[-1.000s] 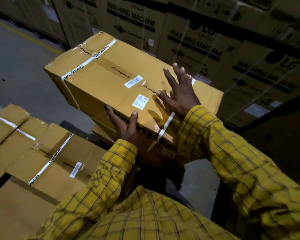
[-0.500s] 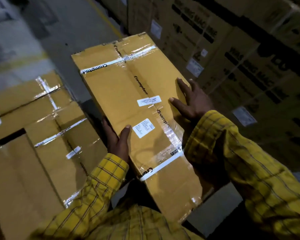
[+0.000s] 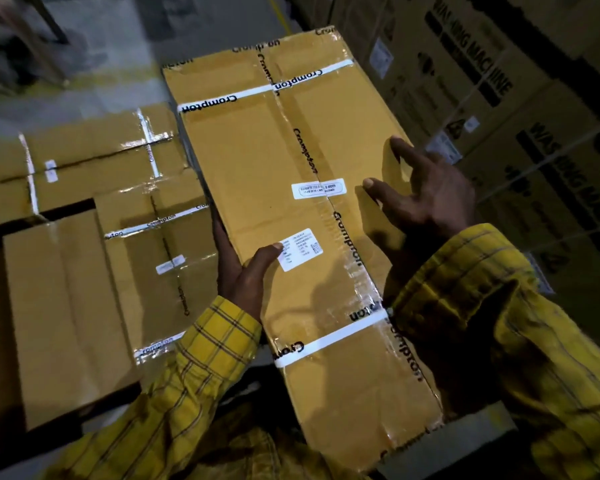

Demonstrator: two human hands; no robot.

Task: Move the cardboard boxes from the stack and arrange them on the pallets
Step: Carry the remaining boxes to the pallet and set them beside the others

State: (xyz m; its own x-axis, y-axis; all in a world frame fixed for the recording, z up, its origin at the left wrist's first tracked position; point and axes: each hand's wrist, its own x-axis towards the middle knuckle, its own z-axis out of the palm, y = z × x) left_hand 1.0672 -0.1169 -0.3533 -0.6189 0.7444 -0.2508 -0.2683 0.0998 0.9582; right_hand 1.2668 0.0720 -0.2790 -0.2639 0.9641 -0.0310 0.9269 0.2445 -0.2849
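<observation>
The person wears a long-sleeved yellow shirt [image 3: 205, 368] checked with dark lines.

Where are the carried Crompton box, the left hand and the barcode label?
Crompton box [image 3: 257, 161]: head view, bare upper face.
Left hand [image 3: 243, 271]: head view, base of the thumb at the box's left edge.
Barcode label [image 3: 300, 249]: head view, sticker's middle.

The floor [image 3: 125, 57] is bare grey concrete, dimly lit, with a yellow painted line [image 3: 280, 12] running away toward the top of the view. Along the right side rises a wall of large cartons [image 3: 492, 84] printed "WASHING MACHINE" in black, wrapped in clear film and carrying small white labels. The upper left corner is blurred and dark. Light is low and warm, glinting off glossy surfaces.
</observation>
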